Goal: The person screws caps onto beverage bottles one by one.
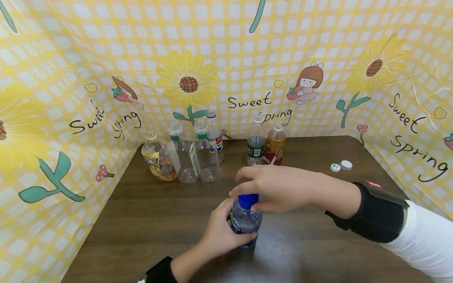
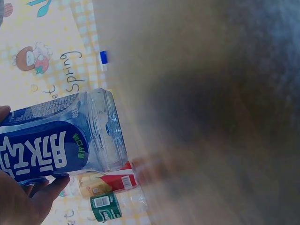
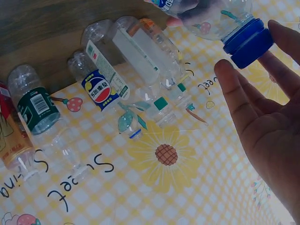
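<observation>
My left hand (image 1: 226, 232) is wrapped round the body of a clear bottle (image 1: 247, 222) with a wide blue cap. The bottle stands near the front middle of the table, and in the left wrist view its blue label (image 2: 44, 150) carries white lettering. Over its top hovers my right hand (image 1: 276, 188), fingers spread about the blue cap (image 3: 248, 43). The right wrist view shows a gap between those fingertips (image 3: 225, 68) and the cap, which sits on the bottle's neck.
Several capless bottles stand at the back: a yellow-labelled one (image 1: 159, 161), clear ones (image 1: 209, 169), a green-labelled one (image 1: 255, 147) and an orange-red one (image 1: 275, 143). Two white caps (image 1: 346, 164) lie at the right, near a small red item (image 1: 373, 184). Patterned cloth (image 1: 226, 47) surrounds the table.
</observation>
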Demonstrator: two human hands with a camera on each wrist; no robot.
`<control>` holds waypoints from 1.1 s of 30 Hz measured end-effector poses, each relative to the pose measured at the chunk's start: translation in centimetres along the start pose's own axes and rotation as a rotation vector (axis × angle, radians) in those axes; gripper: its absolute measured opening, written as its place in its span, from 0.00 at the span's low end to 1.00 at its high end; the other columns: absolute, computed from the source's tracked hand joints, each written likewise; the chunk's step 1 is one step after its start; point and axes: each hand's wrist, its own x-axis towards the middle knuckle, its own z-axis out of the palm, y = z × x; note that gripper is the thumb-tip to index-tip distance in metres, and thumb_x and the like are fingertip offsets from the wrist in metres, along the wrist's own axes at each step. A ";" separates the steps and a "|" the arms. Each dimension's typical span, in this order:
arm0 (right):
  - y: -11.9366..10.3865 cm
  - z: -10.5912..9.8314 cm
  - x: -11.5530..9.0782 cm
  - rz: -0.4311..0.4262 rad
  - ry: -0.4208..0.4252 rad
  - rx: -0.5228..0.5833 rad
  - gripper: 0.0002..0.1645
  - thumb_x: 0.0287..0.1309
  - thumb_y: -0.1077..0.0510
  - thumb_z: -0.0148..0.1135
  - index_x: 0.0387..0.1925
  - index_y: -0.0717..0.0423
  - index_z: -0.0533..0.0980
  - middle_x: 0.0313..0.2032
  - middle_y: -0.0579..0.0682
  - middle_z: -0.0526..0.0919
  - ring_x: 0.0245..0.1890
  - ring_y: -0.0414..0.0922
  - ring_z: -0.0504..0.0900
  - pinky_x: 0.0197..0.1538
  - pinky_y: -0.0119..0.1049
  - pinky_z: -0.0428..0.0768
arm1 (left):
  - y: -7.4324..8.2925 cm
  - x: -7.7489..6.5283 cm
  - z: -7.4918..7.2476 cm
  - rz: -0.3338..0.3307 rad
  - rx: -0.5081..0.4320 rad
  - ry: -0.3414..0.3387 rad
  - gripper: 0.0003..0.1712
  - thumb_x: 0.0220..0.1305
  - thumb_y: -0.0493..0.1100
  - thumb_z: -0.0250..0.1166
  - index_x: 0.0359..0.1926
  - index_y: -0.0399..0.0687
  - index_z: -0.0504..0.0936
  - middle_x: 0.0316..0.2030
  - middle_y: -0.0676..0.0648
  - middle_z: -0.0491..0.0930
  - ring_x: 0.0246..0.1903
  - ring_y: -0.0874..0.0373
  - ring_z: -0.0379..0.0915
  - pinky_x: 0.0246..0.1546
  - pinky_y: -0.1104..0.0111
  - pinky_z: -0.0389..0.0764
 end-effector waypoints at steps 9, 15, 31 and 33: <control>-0.4 0.3 0.1 0.014 -0.006 -0.114 0.20 0.60 0.55 0.67 0.52 0.58 0.78 0.34 0.47 0.73 0.34 0.40 0.71 0.38 0.32 0.76 | 0.3 0.2 0.0 -0.051 -0.031 -0.011 0.45 0.36 0.45 0.84 0.59 0.60 0.74 0.50 0.58 0.79 0.47 0.59 0.76 0.48 0.63 0.80; -0.5 1.2 -0.1 0.045 0.014 -0.222 0.20 0.63 0.53 0.64 0.50 0.62 0.76 0.33 0.47 0.72 0.34 0.42 0.71 0.40 0.34 0.76 | 0.2 0.2 0.3 -0.057 -0.024 -0.005 0.47 0.35 0.46 0.84 0.61 0.53 0.75 0.50 0.54 0.80 0.48 0.58 0.77 0.47 0.63 0.80; 0.0 3.0 -0.1 0.148 0.090 -0.298 0.21 0.63 0.49 0.64 0.47 0.63 0.78 0.39 0.53 0.81 0.39 0.46 0.78 0.45 0.38 0.80 | 0.0 0.5 0.5 -0.066 0.069 0.047 0.50 0.33 0.45 0.84 0.63 0.50 0.74 0.49 0.54 0.81 0.47 0.59 0.77 0.47 0.62 0.80; 0.0 3.0 0.0 0.154 0.089 -0.299 0.22 0.63 0.48 0.63 0.47 0.63 0.78 0.39 0.53 0.82 0.39 0.46 0.79 0.46 0.38 0.80 | 0.0 0.5 0.5 -0.070 0.073 0.050 0.50 0.33 0.45 0.84 0.63 0.50 0.74 0.49 0.54 0.81 0.47 0.60 0.77 0.47 0.63 0.80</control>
